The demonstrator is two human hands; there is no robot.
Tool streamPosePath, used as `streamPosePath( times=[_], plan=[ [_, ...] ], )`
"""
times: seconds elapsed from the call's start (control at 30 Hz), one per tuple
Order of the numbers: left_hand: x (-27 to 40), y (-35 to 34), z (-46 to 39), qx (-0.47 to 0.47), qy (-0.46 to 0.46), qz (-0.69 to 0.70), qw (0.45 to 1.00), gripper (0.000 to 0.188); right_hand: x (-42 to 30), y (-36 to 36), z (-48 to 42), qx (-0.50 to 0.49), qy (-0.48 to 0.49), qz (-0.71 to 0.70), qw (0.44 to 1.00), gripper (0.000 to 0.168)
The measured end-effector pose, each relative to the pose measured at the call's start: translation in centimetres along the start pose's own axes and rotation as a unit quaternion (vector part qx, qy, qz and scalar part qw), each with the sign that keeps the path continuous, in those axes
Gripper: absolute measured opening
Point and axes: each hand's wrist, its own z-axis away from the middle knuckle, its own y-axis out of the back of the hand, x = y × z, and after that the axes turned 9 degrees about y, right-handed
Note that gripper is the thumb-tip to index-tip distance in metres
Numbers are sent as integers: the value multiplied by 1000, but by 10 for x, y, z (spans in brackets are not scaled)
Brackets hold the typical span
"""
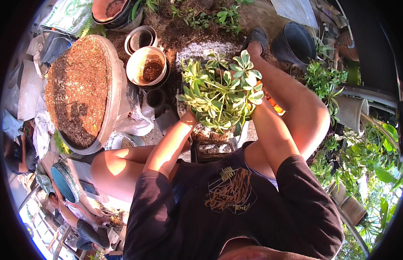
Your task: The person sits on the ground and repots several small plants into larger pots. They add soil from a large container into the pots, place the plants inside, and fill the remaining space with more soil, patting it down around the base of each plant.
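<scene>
A variegated schefflera plant [221,97] with cream-edged green leaves stands between my knees, in front of me. Both my forearms reach into its foliage from either side. My left hand [190,117] is at the plant's lower left, its fingers hidden under the leaves. On the right side, my right hand [258,100] is mostly covered by leaves too. Whether either hand grips the plant or a pot below it cannot be seen. The plant's base is hidden. Pale, white-flecked material [201,48] lies on the ground just beyond it.
A large round planter [115,94] full of brown potting mix stands at left. Beside it are a white pot [133,70] with some soil and stacked empty pots [127,42]. A black bucket [282,45] and potted plants [325,78] line the right. Another person [70,214] is at lower left.
</scene>
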Motion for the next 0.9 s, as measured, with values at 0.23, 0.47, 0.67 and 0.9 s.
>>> streamPosePath(
  times=[0.23,0.47,0.67,0.9],
  plan=[
    [-10,11,19,7,-3,37,999,57,2,-1,2,1,-17,-2,1000,29],
    [-7,23,13,-13,13,131,991,56,0,-3,2,4,-28,-9,1000,30],
    [0,26,17,4,-47,112,993,47,-4,11,-2,1,-45,-26,999,30],
    [33,33,35,110,-71,-162,978,34,-9,45,-52,-67,-138,-6,988,30]
  ],
)
